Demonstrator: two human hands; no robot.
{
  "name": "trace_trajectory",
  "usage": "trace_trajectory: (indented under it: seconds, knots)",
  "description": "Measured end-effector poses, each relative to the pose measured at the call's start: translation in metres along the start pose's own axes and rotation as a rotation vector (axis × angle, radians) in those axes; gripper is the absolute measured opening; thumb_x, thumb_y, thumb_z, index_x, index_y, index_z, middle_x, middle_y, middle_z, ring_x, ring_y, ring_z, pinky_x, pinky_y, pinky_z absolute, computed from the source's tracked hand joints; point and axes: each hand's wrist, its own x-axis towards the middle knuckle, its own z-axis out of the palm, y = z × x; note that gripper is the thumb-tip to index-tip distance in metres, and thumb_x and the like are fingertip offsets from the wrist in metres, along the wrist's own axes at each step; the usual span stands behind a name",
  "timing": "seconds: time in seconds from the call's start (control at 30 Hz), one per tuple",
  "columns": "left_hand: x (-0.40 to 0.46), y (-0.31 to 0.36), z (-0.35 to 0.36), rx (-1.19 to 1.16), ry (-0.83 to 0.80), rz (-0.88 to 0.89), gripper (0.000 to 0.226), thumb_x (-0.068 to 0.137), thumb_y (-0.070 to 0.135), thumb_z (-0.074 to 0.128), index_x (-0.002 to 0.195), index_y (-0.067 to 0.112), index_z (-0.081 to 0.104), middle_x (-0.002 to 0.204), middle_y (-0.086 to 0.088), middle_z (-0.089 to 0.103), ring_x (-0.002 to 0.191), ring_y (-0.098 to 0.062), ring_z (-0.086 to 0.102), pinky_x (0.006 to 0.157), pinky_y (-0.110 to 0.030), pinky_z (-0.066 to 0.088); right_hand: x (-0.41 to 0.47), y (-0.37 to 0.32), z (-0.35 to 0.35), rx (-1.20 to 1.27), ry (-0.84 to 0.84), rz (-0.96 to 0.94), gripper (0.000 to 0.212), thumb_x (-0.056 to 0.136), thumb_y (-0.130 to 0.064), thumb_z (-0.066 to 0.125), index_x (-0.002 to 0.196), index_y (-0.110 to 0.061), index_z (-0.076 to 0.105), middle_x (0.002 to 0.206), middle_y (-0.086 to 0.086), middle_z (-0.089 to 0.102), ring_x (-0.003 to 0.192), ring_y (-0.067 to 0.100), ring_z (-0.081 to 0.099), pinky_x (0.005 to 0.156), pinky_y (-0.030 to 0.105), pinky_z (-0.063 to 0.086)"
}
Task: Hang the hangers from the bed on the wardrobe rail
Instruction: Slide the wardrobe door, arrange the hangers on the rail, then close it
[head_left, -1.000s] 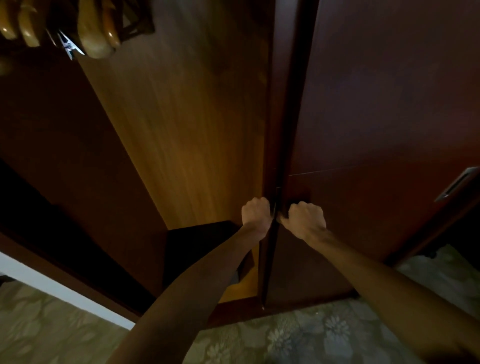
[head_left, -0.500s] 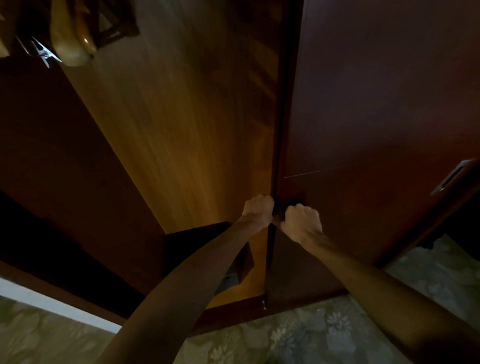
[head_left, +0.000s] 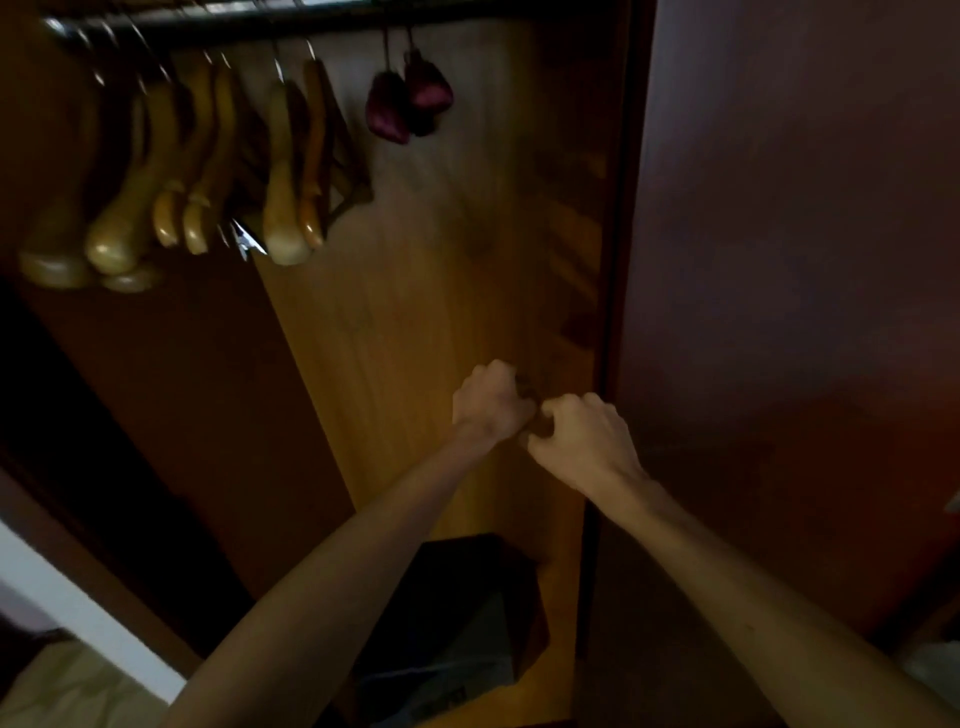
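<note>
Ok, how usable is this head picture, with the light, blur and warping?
Head view: dim, with warm light only on the wardrobe's back panel; the door and lower left are near black. The hangers on the rail are soft but readable. Wide-angle lens bends the edges. The left hand and right hand are lit, but what they grip is too dark to tell.
</note>
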Motion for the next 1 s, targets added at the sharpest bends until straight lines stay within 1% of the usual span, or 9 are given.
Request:
trace_trajectory:
  seconds: [0.1,0.2,0.33,0.4,0.47,0.53,0.63,0.83,1.0]
  knots:
    - [0.009,-0.006,-0.053,0.028,0.182,-0.024,0.026,0.092,0.032,0.064,0.115,0.021,0.071,0.102,0.003,0.074,0.092,-0.015,0.069,0.066,-0.028,0.052,0.021,-0.034,-0.035,0.032,0.111,-0.055,0.034,0.093,-0.044,0.062,0.116,-0.021,0.072,0.105,0.000,0.073,0.100,0.022,0.069,0.084,0.037,0.058]
    - [0.019,-0.013,-0.104,0.001,0.388,-0.070,0.037,0.092,0.037,0.065,0.126,0.022,0.066,0.107,0.001,0.073,0.097,-0.017,0.070,0.077,-0.034,0.060,0.044,-0.063,-0.072,0.076,0.261,-0.108,0.043,0.093,-0.046,0.063,0.127,-0.021,0.068,0.114,-0.001,0.073,0.102,0.017,0.069,0.087,0.032,0.057]
    - [0.033,-0.016,-0.170,-0.115,0.552,-0.079,0.011,0.096,0.026,0.063,0.102,0.017,0.067,0.079,0.009,0.061,0.066,-0.003,0.057,0.044,-0.005,0.036,0.083,-0.097,-0.110,0.143,0.492,-0.159,0.053,0.090,-0.049,0.064,0.132,-0.018,0.062,0.118,0.003,0.071,0.102,0.020,0.070,0.085,0.033,0.058]
    - [0.043,-0.013,-0.201,-0.175,0.614,-0.056,0.015,0.099,0.025,0.057,0.101,0.014,0.068,0.085,0.007,0.064,0.075,-0.009,0.058,0.052,-0.007,0.038,0.103,-0.118,-0.126,0.155,0.587,-0.182,0.061,0.087,-0.051,0.066,0.136,-0.015,0.058,0.124,0.005,0.067,0.106,0.022,0.068,0.084,0.032,0.056]
    - [0.058,-0.012,-0.228,-0.300,0.644,-0.059,0.021,0.102,0.028,0.051,0.097,0.013,0.066,0.086,0.001,0.070,0.078,-0.014,0.066,0.068,-0.024,0.053,0.123,-0.139,-0.137,0.132,0.638,-0.212,0.070,0.084,-0.053,0.068,0.140,-0.014,0.052,0.131,0.007,0.061,0.113,0.025,0.064,0.088,0.033,0.052]
    - [0.076,-0.013,-0.249,-0.470,0.610,-0.101,0.028,0.103,0.030,0.047,0.091,0.013,0.064,0.075,-0.003,0.069,0.067,-0.017,0.068,0.073,-0.035,0.059,0.141,-0.157,-0.142,0.092,0.624,-0.225,0.082,0.080,-0.056,0.072,0.145,-0.014,0.044,0.141,0.009,0.049,0.122,0.027,0.057,0.094,0.034,0.049]
    - [0.102,-0.009,-0.274,-0.670,0.403,-0.259,0.031,0.103,0.032,0.039,0.099,0.012,0.063,0.064,-0.001,0.052,0.052,-0.013,0.045,0.052,-0.027,0.041,0.162,-0.176,-0.139,0.045,0.581,-0.219,0.094,0.074,-0.062,0.075,0.146,-0.015,0.037,0.145,0.010,0.038,0.127,0.028,0.050,0.096,0.035,0.049]
    - [0.149,-0.011,-0.286,-0.947,-0.006,-0.316,0.044,0.100,0.056,0.048,0.091,0.015,0.059,0.053,0.002,0.053,0.033,-0.005,0.037,0.029,-0.015,0.028,0.187,-0.189,-0.129,0.000,0.575,-0.100,0.086,0.078,-0.063,0.072,0.139,-0.011,0.043,0.131,0.011,0.051,0.112,0.029,0.061,0.089,0.037,0.053]
    - [0.170,-0.003,-0.285,-0.991,-0.089,-0.298,0.036,0.095,0.048,0.063,0.094,0.012,0.061,0.048,0.000,0.059,0.026,-0.005,0.039,0.029,-0.016,0.034,0.198,-0.189,-0.129,0.031,0.586,-0.051,0.070,0.086,-0.058,0.068,0.134,-0.010,0.049,0.119,0.010,0.063,0.106,0.027,0.066,0.082,0.033,0.052]
